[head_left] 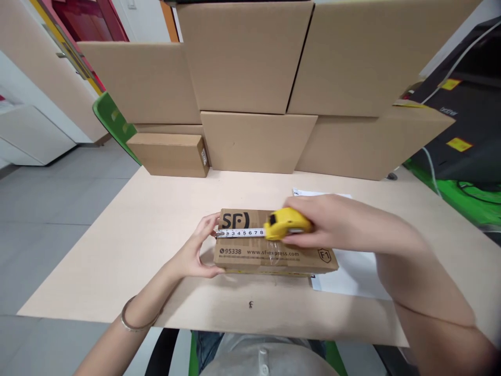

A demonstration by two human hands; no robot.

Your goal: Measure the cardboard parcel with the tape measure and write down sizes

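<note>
A brown cardboard box (235,261) with black SF print and clear tape lies on the pale table in front of me. My left hand (199,250) grips its left end, fingertips at the back corner and thumb at the front corner. In my right hand (313,222) is a yellow tape measure (287,223), held just over the top of the box and slightly blurred. Its white blade (240,233) runs left along the box top, numbers up to 8 showing, and its tip is at the left edge by my left fingers.
Large plain cardboard boxes (250,57) stand stacked along the table's (156,235) back edge. A smaller closed box (172,156) sits at the back left. White paper (344,277) lies partly under the box and my right arm. Dark equipment with cables (465,120) stands at the right.
</note>
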